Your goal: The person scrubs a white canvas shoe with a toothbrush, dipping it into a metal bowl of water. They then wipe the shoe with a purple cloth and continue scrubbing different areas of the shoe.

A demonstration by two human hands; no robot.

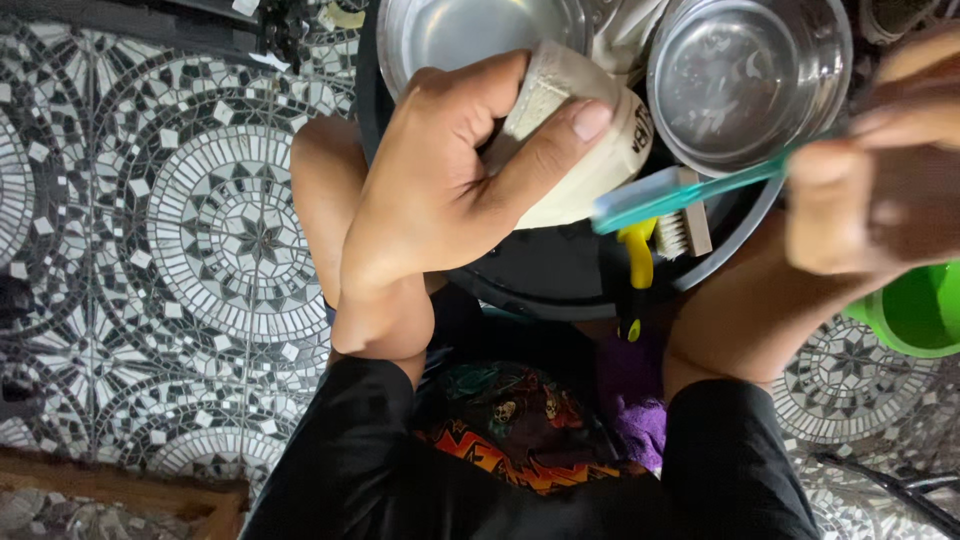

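Item: off-white canvas shoe (590, 150), clenched in the left hand (450, 190), long axis running from 10 to 4 o'clock, a black printed mark at its 3 o'clock end. Right hand (880, 170), at 3 o'clock, pinches a teal plastic toothbrush (680, 190), head touching the shoe. Beneath: black round basin (560, 280), two steel bowls (745, 75).

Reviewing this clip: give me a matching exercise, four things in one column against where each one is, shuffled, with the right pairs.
Things:
1. white shoe
2. teal toothbrush
3. yellow-handled brush
4. green container

Places:
A. at the right edge, on the tiled floor
B. gripped in the left hand
C. lying in the dark basin
D. held by the right hand

Pairs: 1-B, 2-D, 3-C, 4-A
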